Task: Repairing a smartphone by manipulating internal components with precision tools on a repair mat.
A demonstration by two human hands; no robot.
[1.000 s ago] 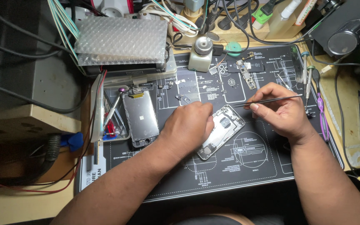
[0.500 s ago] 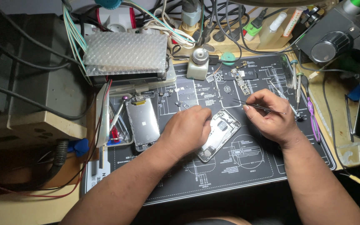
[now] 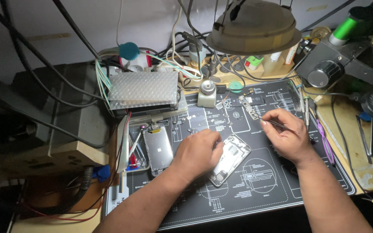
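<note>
My left hand [image 3: 196, 153] rests on the near end of an opened silver phone housing [image 3: 234, 156] lying tilted on the black printed work mat [image 3: 247, 194]. My right hand [image 3: 286, 136] holds thin metal tweezers [image 3: 277, 123] with the tips pointing left toward a small circuit board piece [image 3: 249, 108] at the mat's far side. A detached phone screen panel [image 3: 159, 148] lies flat to the left of my left hand.
A bubble-wrapped box [image 3: 144, 89] sits at the back left with cables above it. A lamp shade [image 3: 254, 26] hangs over the mat. A microscope [image 3: 346, 60] stands at the right, and tools [image 3: 132, 149] lie left of the screen panel.
My right hand has moved up and left with the tweezers, toward the small board at the mat's far side. My left hand stays on the housing. The view has tilted upward.
</note>
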